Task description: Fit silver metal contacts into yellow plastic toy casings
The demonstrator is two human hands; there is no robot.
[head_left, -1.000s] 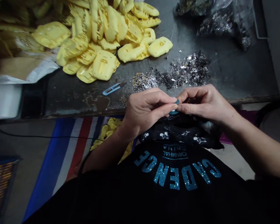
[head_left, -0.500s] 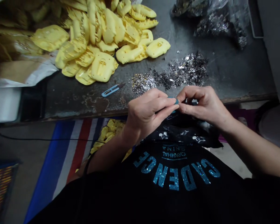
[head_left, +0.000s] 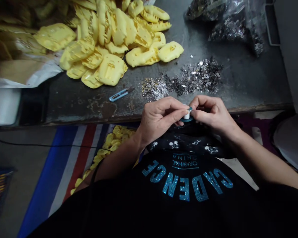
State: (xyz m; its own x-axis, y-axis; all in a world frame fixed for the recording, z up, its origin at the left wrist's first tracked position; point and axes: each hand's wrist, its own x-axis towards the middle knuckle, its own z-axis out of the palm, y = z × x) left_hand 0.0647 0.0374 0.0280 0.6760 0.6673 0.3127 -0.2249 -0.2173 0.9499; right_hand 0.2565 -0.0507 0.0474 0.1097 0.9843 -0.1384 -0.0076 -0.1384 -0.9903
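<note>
Both my hands hold a small teal spool [head_left: 187,115] with a white core, just off the table's front edge. My left hand [head_left: 161,119] pinches it from the left, and my right hand [head_left: 211,114] pinches it from the right. My fingers hide part of the spool. Beneath my hands lies a black cloth with cartoon mouse prints [head_left: 178,144]. The nearest things on the table are blue-handled thread snips [head_left: 120,94] and a scattered heap of small silvery metal pieces [head_left: 198,77].
A pile of yellow moulded plastic pieces [head_left: 99,43] covers the table's far left. Plastic bags of metal pieces [head_left: 234,26] sit at the far right. More yellow pieces [head_left: 111,142] lie on a striped cloth [head_left: 64,165] below the table edge.
The spool has turned between my fingers, and its white core now shows. My hands have shifted slightly closer to my body.
</note>
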